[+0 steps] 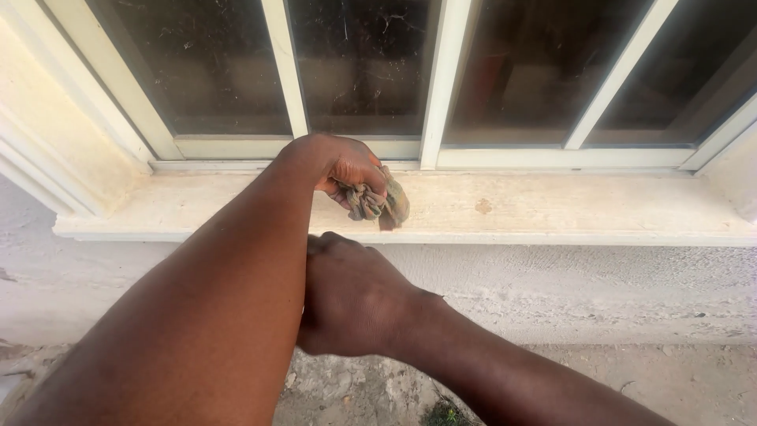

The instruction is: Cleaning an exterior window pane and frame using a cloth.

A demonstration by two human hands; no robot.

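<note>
One crumpled rag, mottled grey-green and brown, sits bunched in the left hand, pressed down on the pale stone sill; its bulk hangs out past the fingers toward the right, with no clear long axis since it is wadded into a lump. The left hand is curled tight around the rag, knuckles up, wrist bent, its forearm running in from the lower left. There are two hands: the right hand lies below the left one, off the sill, resting against the left forearm; whether its fingers are curled or spread cannot be told, as they are hidden behind that arm. Above the left hand stands a white-framed window with four dusty dark panes. Right of the rag, one small brownish stain marks the sill.
</note>
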